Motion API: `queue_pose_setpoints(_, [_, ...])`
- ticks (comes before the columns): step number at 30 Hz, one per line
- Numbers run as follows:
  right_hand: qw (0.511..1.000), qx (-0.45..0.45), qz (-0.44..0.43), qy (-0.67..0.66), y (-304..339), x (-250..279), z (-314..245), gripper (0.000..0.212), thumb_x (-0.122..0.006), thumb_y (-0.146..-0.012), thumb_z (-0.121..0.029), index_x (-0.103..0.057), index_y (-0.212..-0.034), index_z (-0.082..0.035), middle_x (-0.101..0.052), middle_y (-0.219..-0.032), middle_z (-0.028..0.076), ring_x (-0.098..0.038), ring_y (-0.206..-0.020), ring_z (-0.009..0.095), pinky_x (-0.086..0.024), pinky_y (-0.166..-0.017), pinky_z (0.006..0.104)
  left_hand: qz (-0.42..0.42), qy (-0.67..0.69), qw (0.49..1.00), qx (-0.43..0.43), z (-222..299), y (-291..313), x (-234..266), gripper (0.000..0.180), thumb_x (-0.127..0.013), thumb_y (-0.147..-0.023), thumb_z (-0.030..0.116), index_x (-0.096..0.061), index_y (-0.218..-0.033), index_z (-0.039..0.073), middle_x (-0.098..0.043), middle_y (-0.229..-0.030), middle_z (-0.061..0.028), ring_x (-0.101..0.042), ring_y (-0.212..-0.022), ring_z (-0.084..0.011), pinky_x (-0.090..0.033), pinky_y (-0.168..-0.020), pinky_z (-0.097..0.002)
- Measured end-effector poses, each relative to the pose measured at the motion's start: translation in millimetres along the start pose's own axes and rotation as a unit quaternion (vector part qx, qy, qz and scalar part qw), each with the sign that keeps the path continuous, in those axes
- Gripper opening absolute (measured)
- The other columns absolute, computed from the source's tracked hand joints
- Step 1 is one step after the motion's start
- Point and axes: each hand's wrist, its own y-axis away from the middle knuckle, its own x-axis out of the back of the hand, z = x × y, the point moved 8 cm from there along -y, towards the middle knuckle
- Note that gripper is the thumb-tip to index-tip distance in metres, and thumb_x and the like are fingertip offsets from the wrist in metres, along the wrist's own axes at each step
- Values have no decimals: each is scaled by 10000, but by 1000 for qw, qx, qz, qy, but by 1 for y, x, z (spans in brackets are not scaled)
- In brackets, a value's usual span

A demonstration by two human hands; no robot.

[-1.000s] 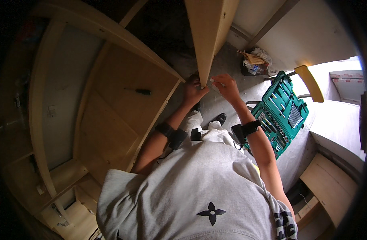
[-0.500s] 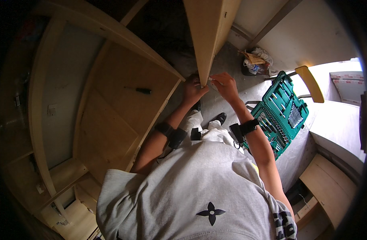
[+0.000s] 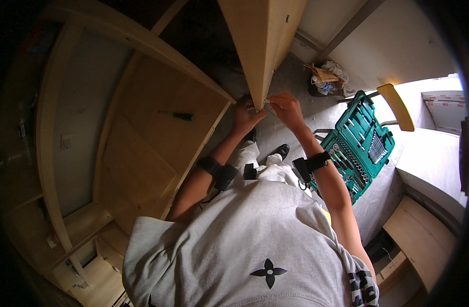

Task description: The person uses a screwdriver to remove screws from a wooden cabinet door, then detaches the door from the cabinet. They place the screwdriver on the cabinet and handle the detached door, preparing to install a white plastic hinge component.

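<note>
A tall wooden door panel (image 3: pixel 260 46) comes down from the top of the view, and its narrow end lies between my hands. On its left side, my left hand (image 3: pixel 245 116) is closed around the end of the panel, with some fingers hidden in shadow. My right hand (image 3: pixel 288 110) is at the panel's right face, its thumb and fingers pinched together. A small pale bit shows at those fingertips, too small to name.
A screwdriver (image 3: pixel 183 116) lies on the wooden surface at the left. To the right, an open green tool case (image 3: pixel 365 133) with sockets and wrenches rests on a chair with a yellow backrest (image 3: pixel 396 107). A bin of rubbish (image 3: pixel 326 82) stands beyond on the grey floor.
The upper part of the door panel has shifted left. My hands stay at its end almost in the same place, with slight finger movement.
</note>
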Motion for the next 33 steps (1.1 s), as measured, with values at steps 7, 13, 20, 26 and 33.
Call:
queue_pose_setpoints(7, [994, -102, -30, -37, 8, -11, 20, 211, -648, -763, -68, -674, -967, -21, -665, -792, 130, -642, -677, 222, -491, -633, 301, 3, 13, 1000, 13, 2, 0, -1, 349, -691, -666, 45, -548, -983, 24, -610, -929, -54, -615, -866, -133, -500, -779, -267])
queue_pose_setpoints(13, [874, -371, -57, -309, 27, -39, 62, 179, -618, -787, -130, -694, -832, 25, -664, -659, 82, -622, -581, 124, -494, -574, 257, -42, 13, 999, 24, 4, 1, -1, 355, -691, -690, 35, -551, -1016, 20, -610, -946, -50, -612, -895, -136, -500, -788, -273])
queue_pose_setpoints(20, [909, -314, -62, -266, 26, -31, 62, 199, -622, -801, -148, -697, -843, 32, -663, -665, 66, -596, -576, 90, -487, -563, 241, -109, 41, 992, 43, 17, -12, 8, 260, -646, -776, 101, -610, -1015, 5, -643, -921, -66, -605, -851, -115, -495, -738, -260])
queue_pose_setpoints(26, [926, -277, -46, -253, 27, -24, 57, 199, -626, -798, -147, -693, -853, 32, -671, -682, 76, -611, -590, 99, -491, -571, 247, -108, -109, 988, 10, 18, -32, 7, 175, -627, -799, 144, -645, -876, -13, -651, -776, -79, -613, -707, -122, -488, -617, -264])
queue_pose_setpoints(33, [948, -232, -46, -214, 23, -21, 52, 205, -632, -812, -141, -682, -913, 30, -679, -728, 92, -628, -650, 106, -503, -609, 254, -109, -232, 964, -66, -1, -41, 7, 301, -596, -824, 198, -564, -1041, -8, -636, -873, -122, -616, -768, -216, -482, -667, -330])
